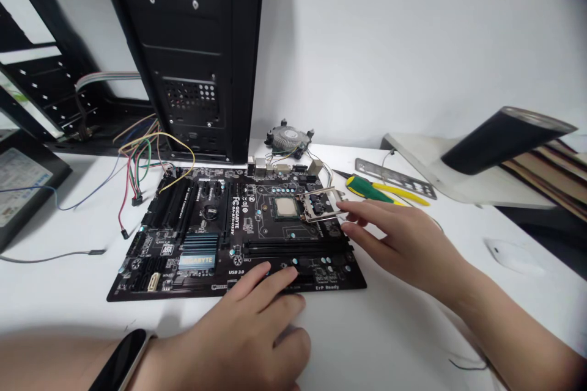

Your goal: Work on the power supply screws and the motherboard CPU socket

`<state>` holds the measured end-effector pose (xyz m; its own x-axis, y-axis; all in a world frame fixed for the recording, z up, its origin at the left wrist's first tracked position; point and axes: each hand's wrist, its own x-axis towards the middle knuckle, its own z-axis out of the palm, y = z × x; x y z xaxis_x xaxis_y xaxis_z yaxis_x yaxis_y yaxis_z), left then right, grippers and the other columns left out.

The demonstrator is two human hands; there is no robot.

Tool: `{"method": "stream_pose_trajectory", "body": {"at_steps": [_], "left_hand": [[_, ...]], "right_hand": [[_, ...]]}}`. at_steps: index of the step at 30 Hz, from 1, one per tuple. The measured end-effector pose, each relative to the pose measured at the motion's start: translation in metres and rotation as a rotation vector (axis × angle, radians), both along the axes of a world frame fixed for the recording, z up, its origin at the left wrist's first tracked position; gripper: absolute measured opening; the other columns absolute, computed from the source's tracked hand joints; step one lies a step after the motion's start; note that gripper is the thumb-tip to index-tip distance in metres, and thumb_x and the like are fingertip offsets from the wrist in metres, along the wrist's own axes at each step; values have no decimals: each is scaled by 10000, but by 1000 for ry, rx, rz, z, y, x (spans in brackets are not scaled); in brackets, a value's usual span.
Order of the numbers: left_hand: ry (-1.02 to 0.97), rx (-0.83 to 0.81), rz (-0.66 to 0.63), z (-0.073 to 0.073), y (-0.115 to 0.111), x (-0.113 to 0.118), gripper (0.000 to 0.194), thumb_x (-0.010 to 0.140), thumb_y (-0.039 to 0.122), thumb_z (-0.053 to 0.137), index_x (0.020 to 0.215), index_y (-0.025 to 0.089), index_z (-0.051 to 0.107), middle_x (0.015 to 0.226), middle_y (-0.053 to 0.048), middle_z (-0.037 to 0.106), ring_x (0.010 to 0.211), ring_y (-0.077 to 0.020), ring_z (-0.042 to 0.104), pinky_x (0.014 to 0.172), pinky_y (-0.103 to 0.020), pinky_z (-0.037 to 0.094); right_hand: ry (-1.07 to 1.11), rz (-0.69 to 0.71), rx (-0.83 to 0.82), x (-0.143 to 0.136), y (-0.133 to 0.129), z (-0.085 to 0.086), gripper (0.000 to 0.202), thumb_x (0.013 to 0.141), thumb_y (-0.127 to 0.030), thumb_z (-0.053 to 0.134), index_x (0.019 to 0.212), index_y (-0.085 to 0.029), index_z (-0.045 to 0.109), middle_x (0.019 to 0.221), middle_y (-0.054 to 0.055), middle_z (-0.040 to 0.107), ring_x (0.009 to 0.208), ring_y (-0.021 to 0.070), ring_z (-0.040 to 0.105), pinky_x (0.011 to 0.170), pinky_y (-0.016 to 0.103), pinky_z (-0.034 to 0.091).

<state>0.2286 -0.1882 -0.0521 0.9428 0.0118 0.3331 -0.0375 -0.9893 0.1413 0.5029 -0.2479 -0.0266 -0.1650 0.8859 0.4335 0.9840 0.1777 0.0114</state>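
A black Gigabyte motherboard (270, 263) lies flat on the white table. In its socket sits a silver processor (285, 207), uncovered. The metal socket cover (323, 206) is hinged up and tilted away to the right of the chip. My right hand (394, 238) comes from the right and pinches the cover's outer edge between thumb and fingers. At the board's front edge rests my left hand (263, 330), with index and middle fingers stretched onto the board, the others bent, and nothing held. A dark band is on the left wrist.
A black computer case (197, 61) stands behind the board, with loose wires (137, 159) at its foot. A CPU cooler (290, 139), green-and-yellow pliers (376, 189) and a metal I/O shield (397, 178) lie behind. A power supply (27, 180) is far left; a white mouse (513, 256), right.
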Motion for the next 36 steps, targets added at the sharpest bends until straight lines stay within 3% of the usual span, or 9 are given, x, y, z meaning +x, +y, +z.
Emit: {"method": "stream_pose_trajectory", "body": {"at_steps": [27, 36], "left_hand": [[36, 0, -6, 2, -1, -1, 201, 916, 378, 640, 943, 179, 622, 1158, -64, 695, 1233, -324, 577, 1066, -495, 463], [55, -12, -1, 3, 1, 0, 206, 931, 379, 623, 968, 177, 622, 1188, -64, 685, 1248, -321, 566, 1080, -496, 448]], "right_hand": [[6, 14, -8, 2, 0, -1, 333, 1034, -359, 399, 1043, -160, 666, 782, 17, 699, 504, 127, 606, 438, 268, 477], [-7, 5, 146, 2, -4, 5, 217, 989, -279, 501, 1066, -144, 653, 997, 98, 705, 808, 206, 694, 491, 257, 533]]}}
